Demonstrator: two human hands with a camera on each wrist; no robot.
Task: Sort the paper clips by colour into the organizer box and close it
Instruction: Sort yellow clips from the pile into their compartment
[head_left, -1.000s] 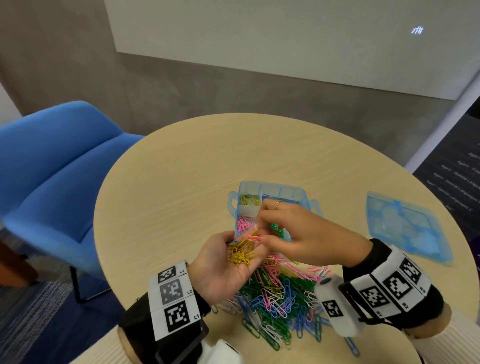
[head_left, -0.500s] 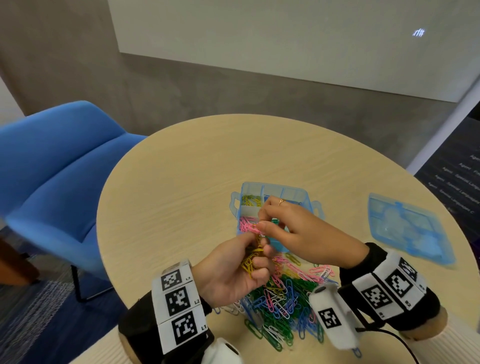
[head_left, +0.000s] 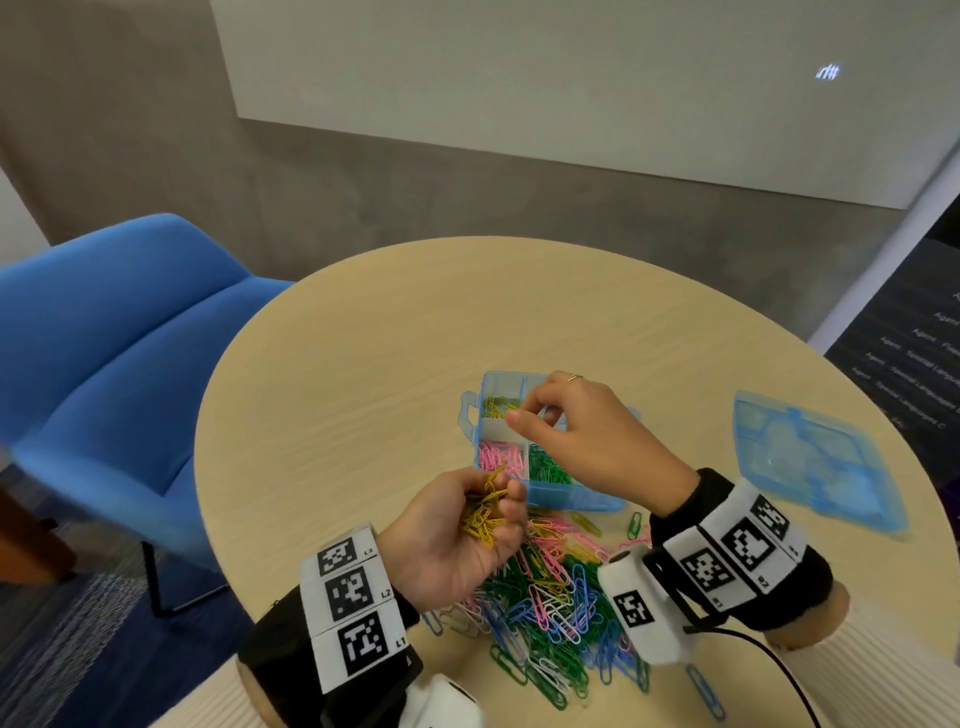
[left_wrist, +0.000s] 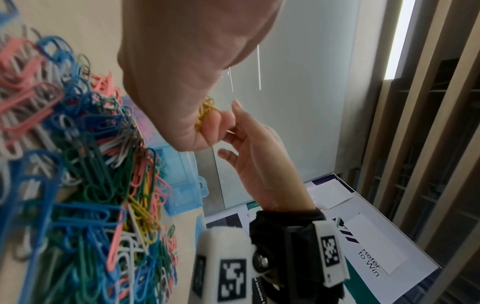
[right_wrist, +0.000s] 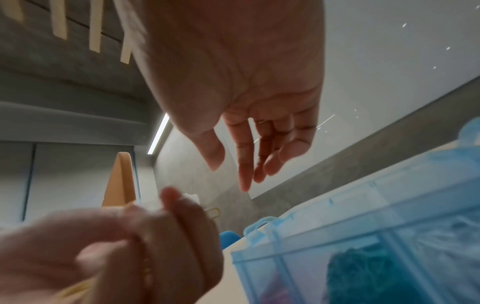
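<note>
The round wooden bench (head_left: 363, 395) carries all task items. A blue chair (head_left: 119, 353) stands off its left edge. The organizer box (head_left: 566, 499), translucent blue and uncovered, sits near the bench centre; yellow clips lie in a far-left compartment, pink clips in the near-left one, green clips in the one beside it. Its lid (head_left: 810, 462) lies flat, well apart to the right. The unsorted pile of paper clips (head_left: 550, 603), mixed green, blue, pink, white and yellow, lies just in front of the box. The left hand (head_left: 447, 540) is raised beside the box's near-left corner, its grip closed around a bunch of yellow clips (head_left: 485, 512). The right hand (head_left: 587, 436) hovers over the box, fingers loose and extended, grip open, holding nothing visible.
</note>
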